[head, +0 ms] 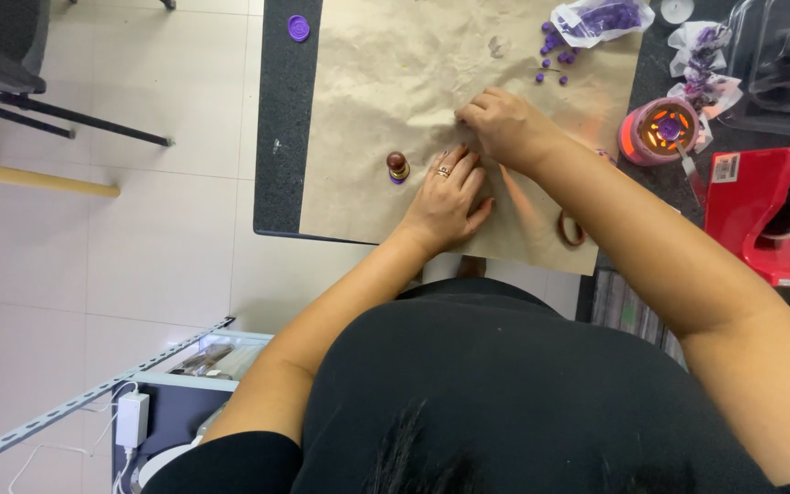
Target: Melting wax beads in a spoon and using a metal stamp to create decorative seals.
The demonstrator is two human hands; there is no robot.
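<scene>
Both hands are down on the crumpled sheet of brown kraft paper (386, 82) at the centre of the frame: the left hand (445, 197) lies flat and spread, a ring on one finger, pressing the sheet onto the dark tabletop (276, 110), while the right hand (505, 123) just above it has its fingers curled and bunched on a fold of the paper; whether it pinches anything small under there I cannot tell. The risk, as I read it, sits right beside the left hand: the small wooden-handled stamp with a brass base (398, 166) stands upright on a purple spot just left of those fingers, and a tug or slide of the sheet could topple it. Up at the upper right, loose purple wax beads (555, 57) lie scattered on the same paper, near a clear plastic bag of purple beads (601, 20), and any pull on the sheet could set them rolling. The glowing pink wax warmer with a spoon over it (658, 130) sits at the paper's right edge, close to the right forearm, so a wide elbow could knock it. A brown ring-shaped piece (570, 229) rests under that forearm. A round purple wax seal (298, 27) lies at the upper left, and a red tape dispenser (765, 215) at the right edge.
</scene>
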